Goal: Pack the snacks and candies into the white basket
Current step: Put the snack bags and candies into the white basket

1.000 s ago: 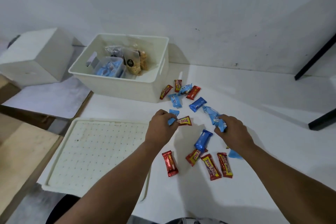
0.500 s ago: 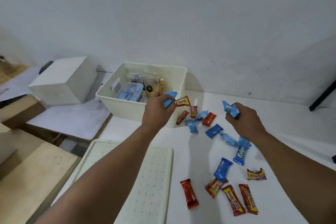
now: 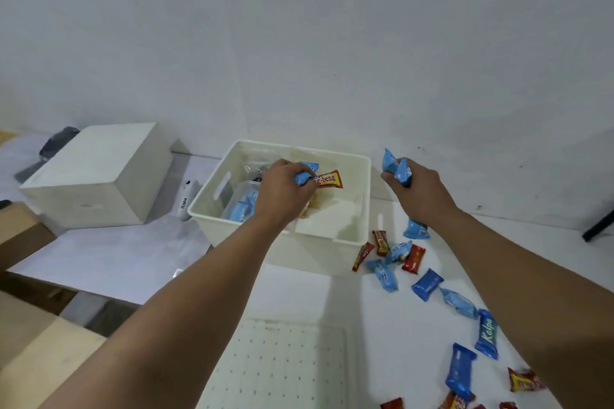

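Head view: the left hand is over the white basket, fingers curled round a light-blue candy and a red-and-yellow Beng-Beng bar that pokes out to its right, above the basket's open inside. Under that hand, inside the basket, lie a clear tub of blue packets and a pale snack bag. The right hand is up just right of the basket's rim, clenched on a pair of light-blue candies sticking out above the fist. Below and right of that hand, loose red, yellow and blue candies are scattered across the white table. Nearer than the left forearm lies a perforated white lid; well left of it stands a white box.
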